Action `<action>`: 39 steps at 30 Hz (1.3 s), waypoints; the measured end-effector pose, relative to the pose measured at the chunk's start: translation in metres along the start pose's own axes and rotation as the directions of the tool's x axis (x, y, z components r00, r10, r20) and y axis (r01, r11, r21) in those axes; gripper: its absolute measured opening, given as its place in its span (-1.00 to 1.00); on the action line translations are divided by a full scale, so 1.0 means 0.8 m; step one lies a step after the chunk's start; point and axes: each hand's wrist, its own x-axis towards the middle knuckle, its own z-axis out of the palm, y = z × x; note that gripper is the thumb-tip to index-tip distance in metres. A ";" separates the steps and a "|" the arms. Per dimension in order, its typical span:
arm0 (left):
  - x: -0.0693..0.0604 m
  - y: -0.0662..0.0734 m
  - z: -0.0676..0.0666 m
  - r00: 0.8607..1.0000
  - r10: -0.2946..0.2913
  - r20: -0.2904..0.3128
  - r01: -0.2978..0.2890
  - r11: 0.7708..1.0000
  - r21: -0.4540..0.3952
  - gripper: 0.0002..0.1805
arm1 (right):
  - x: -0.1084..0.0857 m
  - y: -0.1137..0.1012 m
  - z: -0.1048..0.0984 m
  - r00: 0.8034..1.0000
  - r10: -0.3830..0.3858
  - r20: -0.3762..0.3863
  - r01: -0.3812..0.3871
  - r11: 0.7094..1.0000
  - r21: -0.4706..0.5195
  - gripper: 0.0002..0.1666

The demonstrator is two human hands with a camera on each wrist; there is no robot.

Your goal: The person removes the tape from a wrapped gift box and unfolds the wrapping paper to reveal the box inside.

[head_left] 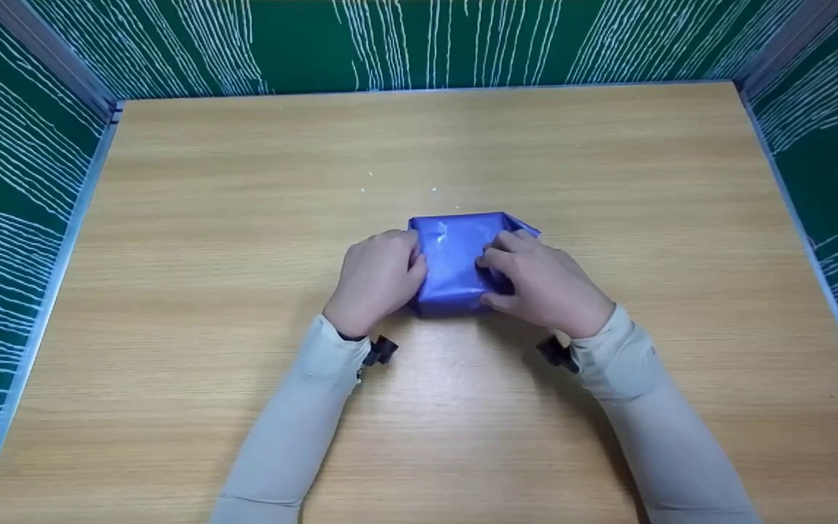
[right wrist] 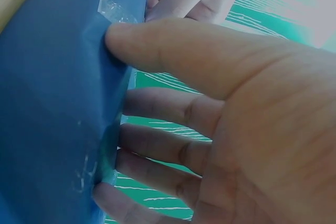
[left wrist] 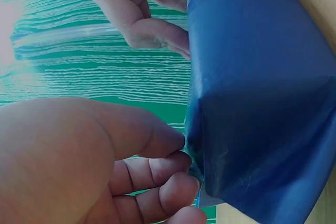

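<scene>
A blue package (head_left: 450, 266), wrapped in shiny paper, sits on the table with both hands on it. At its left end my left hand (head_left: 379, 276) pinches the folded paper between thumb and fingertips, as the left wrist view shows. My right hand (head_left: 546, 282) holds the right part, its thumb pressed on the near side and its fingers bent onto the top. Beside that thumb, a strip of clear tape (right wrist: 112, 9) is stuck to the paper. A loose pointed flap (head_left: 524, 224) sticks out at the far right corner. The contents are hidden.
The wooden table (head_left: 244, 218) carries a few tiny white bits (head_left: 434, 189) beyond the package. Green panels (head_left: 295, 44) with white streaks stand along the back and both sides. A small dark camera (head_left: 382, 351) is strapped at the left wrist, another (head_left: 557, 353) at the right.
</scene>
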 end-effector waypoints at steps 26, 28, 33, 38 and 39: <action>0.002 0.001 0.007 0.999 -0.041 0.024 0.041 0.999 -0.020 -0.64 | 0.001 0.001 0.001 1.000 -0.005 -0.002 0.005 1.000 0.001 -0.50; 0.002 -0.001 0.007 0.999 -0.038 0.024 0.038 0.999 -0.014 -0.67 | 0.001 0.002 0.001 1.000 -0.010 -0.005 0.010 1.000 0.001 -0.50; 0.002 -0.006 0.002 0.998 -0.048 0.036 0.048 0.999 -0.015 -0.70 | 0.001 0.002 0.001 1.000 -0.009 -0.006 0.009 1.000 0.005 -0.49; 0.002 -0.009 -0.002 0.998 -0.046 0.042 0.047 0.999 -0.020 -0.68 | 0.001 0.001 0.001 1.000 -0.003 -0.012 0.003 1.000 0.010 -0.51; 0.002 -0.010 -0.003 0.998 -0.045 0.043 0.046 0.999 -0.019 -0.68 | 0.001 0.001 0.001 1.000 -0.002 -0.014 0.003 1.000 0.010 -0.52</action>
